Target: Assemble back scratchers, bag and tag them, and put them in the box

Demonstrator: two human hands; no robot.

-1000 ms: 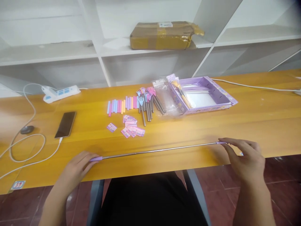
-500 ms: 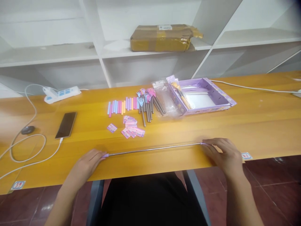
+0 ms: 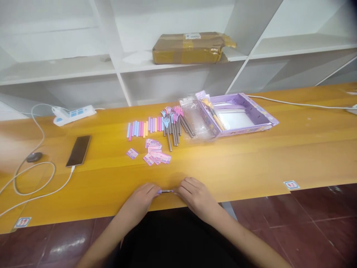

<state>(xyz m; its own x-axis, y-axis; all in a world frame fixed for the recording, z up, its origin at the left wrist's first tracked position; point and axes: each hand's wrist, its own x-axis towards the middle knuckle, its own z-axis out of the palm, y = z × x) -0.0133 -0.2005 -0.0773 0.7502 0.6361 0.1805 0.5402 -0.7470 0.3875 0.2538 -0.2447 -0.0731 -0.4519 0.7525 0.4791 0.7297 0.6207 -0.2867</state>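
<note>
A short metal rod with purple ends (image 3: 166,191) is held level between two hands, just above or on the near edge of the wooden table (image 3: 251,160), at about the middle; whether the table is touched by it cannot be told. Its left end is pinched between the fingertips of the left hand (image 3: 142,196), and its right end is pinched by the right hand (image 3: 195,194), whose fingers are curled together. Only a small length of metal is left showing between them. Beyond the hands, small pink and purple cards (image 3: 156,153) are heaped, with a single card (image 3: 132,153) set apart to their left. Farther back, coloured tubes (image 3: 145,128) are lined up in a row, and to their right hand-topped metal sticks (image 3: 174,130) are bunched. Clear plastic bags (image 3: 193,117) are laid between these and a purple open box (image 3: 251,128), across whose left wall a yellow-handed stick (image 3: 214,113) is leaned. At the left, a phone (image 3: 78,150) is plugged into a white cable (image 3: 60,192). On the far shelf a taped carton (image 3: 188,48) is placed.
</note>
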